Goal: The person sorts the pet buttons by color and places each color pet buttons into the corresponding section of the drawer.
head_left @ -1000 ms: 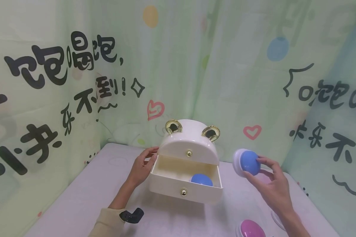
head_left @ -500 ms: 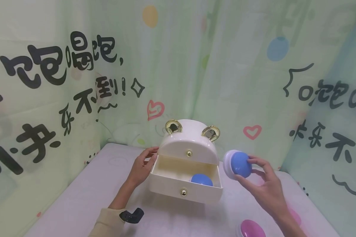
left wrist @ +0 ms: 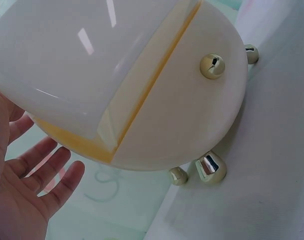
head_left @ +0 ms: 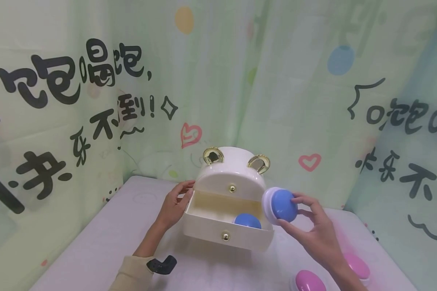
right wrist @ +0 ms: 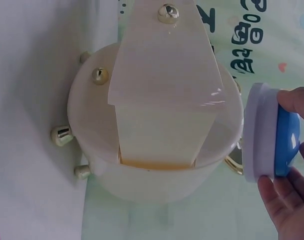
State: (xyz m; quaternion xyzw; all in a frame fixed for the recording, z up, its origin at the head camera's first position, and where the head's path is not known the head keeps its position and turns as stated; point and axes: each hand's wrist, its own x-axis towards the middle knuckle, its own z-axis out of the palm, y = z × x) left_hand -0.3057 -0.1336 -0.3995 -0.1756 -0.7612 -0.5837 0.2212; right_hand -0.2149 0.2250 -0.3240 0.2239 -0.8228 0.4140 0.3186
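Note:
A white rounded drawer box [head_left: 234, 163] with gold ears and knobs stands on the table, its lower drawer [head_left: 205, 227] pulled out. A round blue-topped piece [head_left: 247, 220] lies inside, at the drawer's right. My left hand [head_left: 174, 208] rests against the box's left side; in the left wrist view several of its fingers extend loosely beside the wall. With thumb and fingers, my right hand [head_left: 318, 234] pinches a round blue-and-white case [head_left: 284, 205] on its edge, blue face turned right. The case is just above the drawer's right end and overlaps it in the head view.
Two pink-topped round cases, one at the front [head_left: 310, 280] and one by my right forearm [head_left: 357, 265], lie on the white-covered table [head_left: 142, 198]. Behind the box hangs a pale green printed curtain [head_left: 218, 72]. Gold feet [left wrist: 211, 167] lift the box.
My right hand has moved left and slightly down with the blue-and-white case, from the right of the box to the drawer's right end. The left hand, box and drawer stay put.

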